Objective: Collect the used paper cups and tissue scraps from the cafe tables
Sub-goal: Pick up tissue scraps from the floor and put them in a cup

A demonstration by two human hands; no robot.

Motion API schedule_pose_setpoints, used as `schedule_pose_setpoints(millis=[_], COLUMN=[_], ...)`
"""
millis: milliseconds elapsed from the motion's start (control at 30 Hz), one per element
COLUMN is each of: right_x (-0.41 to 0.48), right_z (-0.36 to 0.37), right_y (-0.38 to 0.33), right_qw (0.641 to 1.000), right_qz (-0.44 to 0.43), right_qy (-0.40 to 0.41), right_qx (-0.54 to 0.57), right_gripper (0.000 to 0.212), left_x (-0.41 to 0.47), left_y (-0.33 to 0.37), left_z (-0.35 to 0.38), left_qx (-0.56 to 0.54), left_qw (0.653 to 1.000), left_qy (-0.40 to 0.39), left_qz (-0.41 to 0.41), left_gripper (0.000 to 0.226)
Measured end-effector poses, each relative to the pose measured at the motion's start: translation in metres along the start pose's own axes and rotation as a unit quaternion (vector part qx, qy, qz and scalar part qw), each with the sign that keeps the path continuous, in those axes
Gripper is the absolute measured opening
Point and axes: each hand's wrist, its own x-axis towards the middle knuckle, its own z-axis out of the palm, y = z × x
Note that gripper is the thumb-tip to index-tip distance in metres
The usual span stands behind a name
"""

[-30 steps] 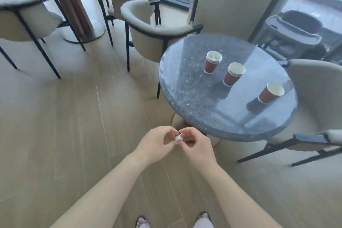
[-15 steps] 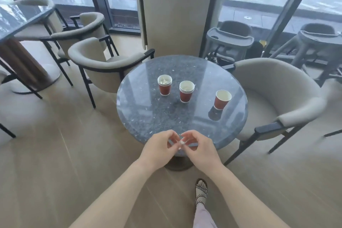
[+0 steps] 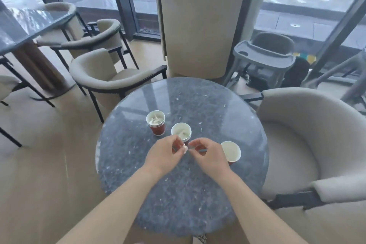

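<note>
Hands, left (image 3: 165, 154) and right (image 3: 210, 154), fingertips together pinching one small white tissue scrap (image 3: 185, 148) above round grey table (image 3: 158, 204); three red paper cups (image 3: 155, 123) (image 3: 181, 132) (image 3: 231, 152) upright just beyond, two holding tissue.

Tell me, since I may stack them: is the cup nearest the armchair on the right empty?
Apparently empty. The right-hand cup stands upright, showing only plain pale lining; the right hand hides one edge.
</note>
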Motion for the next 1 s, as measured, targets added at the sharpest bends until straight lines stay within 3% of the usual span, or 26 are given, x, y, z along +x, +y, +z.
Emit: schedule_pose_setpoints(millis=[267, 433, 567, 700, 800, 1000], right_x=[0.053, 0.063, 0.070, 0.068, 0.063, 0.054], right_z=[-0.034, -0.052, -0.058, -0.056, -0.058, -0.067], right_y=[0.029, 0.048, 0.063, 0.070, 0.072, 0.076], right_qw=[0.999, 0.998, 0.994, 0.986, 0.982, 0.982], right_qz=[0.000, 0.008, 0.012, 0.005, 0.011, 0.011], right_qy=[-0.028, -0.028, -0.051, -0.096, -0.109, -0.106], right_qx=[-0.030, -0.062, -0.100, -0.140, -0.152, -0.157], right_gripper=[0.016, 0.030, 0.025, 0.018, 0.017, 0.016], left_x=[0.057, 0.083, 0.092, 0.094, 0.095, 0.096], left_y=[-0.004, -0.011, -0.017, -0.021, -0.024, -0.029], left_z=[0.010, 0.023, 0.032, 0.041, 0.047, 0.042], left_qx=[0.024, 0.037, 0.109, 0.247, 0.272, 0.190], left_qw=[0.996, 0.995, 0.986, 0.956, 0.952, 0.980], left_qy=[0.034, -0.035, -0.092, -0.153, -0.140, -0.059], left_qz=[-0.077, -0.086, -0.081, -0.033, -0.015, -0.030], left_gripper=[0.007, 0.033, 0.031, 0.024, 0.018, 0.016])
